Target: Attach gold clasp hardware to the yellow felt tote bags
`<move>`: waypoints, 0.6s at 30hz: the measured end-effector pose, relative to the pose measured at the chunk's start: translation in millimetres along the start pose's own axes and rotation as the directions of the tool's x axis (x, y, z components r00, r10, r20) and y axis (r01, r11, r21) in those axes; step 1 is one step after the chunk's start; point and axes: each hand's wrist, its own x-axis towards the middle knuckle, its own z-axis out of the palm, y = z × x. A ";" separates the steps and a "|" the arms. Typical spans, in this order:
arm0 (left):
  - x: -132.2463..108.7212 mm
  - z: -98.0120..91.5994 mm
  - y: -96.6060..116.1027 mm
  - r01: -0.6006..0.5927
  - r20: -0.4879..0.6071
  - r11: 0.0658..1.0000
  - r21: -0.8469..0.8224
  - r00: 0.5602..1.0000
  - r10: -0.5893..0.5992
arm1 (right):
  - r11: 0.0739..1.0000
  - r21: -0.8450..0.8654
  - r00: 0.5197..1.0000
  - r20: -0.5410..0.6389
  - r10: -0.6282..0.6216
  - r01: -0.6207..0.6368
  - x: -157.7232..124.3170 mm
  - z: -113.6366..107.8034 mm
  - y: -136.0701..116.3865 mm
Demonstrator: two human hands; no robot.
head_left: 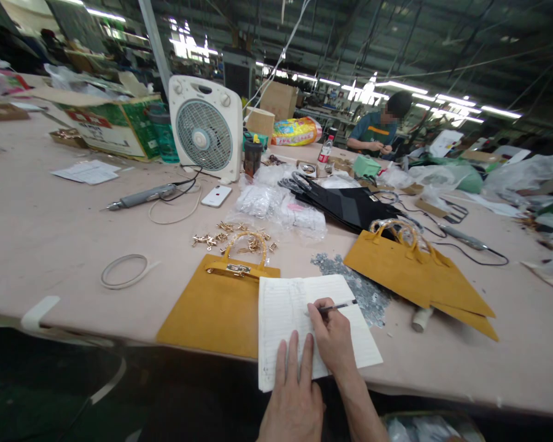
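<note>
An open notebook (281, 307) with ruled, partly written pages lies at the table's front edge, overlapping a flat mustard-yellow handbag (212, 307). My right hand (334, 334) grips a dark pen (338, 306), its tip end near the middle of the pages. Flat on the lower left page rests my left hand (295, 387), fingers stretched out and holding nothing. The handbag has a gold clasp (238, 269) and a wrapped handle. Behind it are scattered small gold metal fittings (207, 239).
More yellow handbags (405, 270) lie at right beside grey scraps (368, 298). Black bag pieces (345, 202), a white fan (205, 132), a phone (216, 196), an electric screwdriver (142, 196) and a tape roll (124, 271) sit around the table. Another person (378, 129) works across it.
</note>
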 end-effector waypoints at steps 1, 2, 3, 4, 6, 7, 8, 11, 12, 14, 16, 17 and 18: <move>-0.1 -0.1 0.4 0.006 0.003 1.000 0.005 1.000 -0.006 | 1.000 -0.008 1.000 0.000 -0.003 0.003 -0.2 0.2 0.1; -0.1 -0.1 0.7 0.013 0.007 1.000 0.012 1.000 -0.013 | 1.000 -0.013 1.000 0.000 -0.006 0.006 -0.3 0.3 0.1; 0.0 0.3 0.9 0.017 0.003 1.000 0.018 1.000 -0.017 | 1.000 -0.015 1.000 0.002 -0.007 0.007 -0.4 0.2 0.0; 0.1 1.0 0.9 0.018 -0.007 1.000 0.021 1.000 -0.018 | 1.000 -0.014 1.000 0.003 -0.008 0.008 -0.4 0.1 -0.2; 0.5 3.4 0.5 0.015 -0.033 1.000 0.023 0.999 -0.014 | 1.000 -0.002 1.000 0.004 -0.007 0.007 -0.2 -0.3 -0.6; 0.7 4.5 0.0 0.011 -0.045 1.000 0.021 0.999 -0.010 | 1.000 0.005 1.000 0.004 -0.005 0.005 0.0 -0.6 -0.7; 0.9 5.1 -0.4 0.006 -0.050 1.000 0.018 0.999 -0.005 | 1.000 0.014 1.000 0.004 -0.003 0.002 0.1 -0.9 -0.6; 1.3 2.4 -1.6 -0.003 -0.015 1.000 0.008 1.000 0.003 | 1.000 0.031 1.000 0.006 0.006 -0.006 0.6 -1.5 0.2; 1.4 0.2 -1.7 -0.006 -0.001 1.000 0.003 1.000 0.006 | 0.999 0.033 1.000 0.009 0.007 -0.007 0.6 -1.6 0.5; 1.4 -4.8 -1.9 -0.007 0.014 1.000 -0.003 1.000 0.007 | 0.999 0.035 1.000 0.013 0.012 -0.013 0.7 -1.8 0.5; 1.4 -8.4 -2.1 -0.006 0.004 1.000 -0.006 1.000 0.006 | 0.999 0.035 1.000 0.014 0.017 -0.018 0.7 -1.8 0.0; 1.4 -9.1 -2.3 -0.006 -0.003 1.000 -0.007 1.000 0.006 | 0.999 0.034 1.000 0.013 0.020 -0.021 0.7 -1.8 -0.5; 1.4 -9.1 -2.5 -0.006 -0.007 1.000 -0.006 1.000 0.006 | 0.999 0.033 1.000 0.012 0.022 -0.022 0.7 -1.8 -0.9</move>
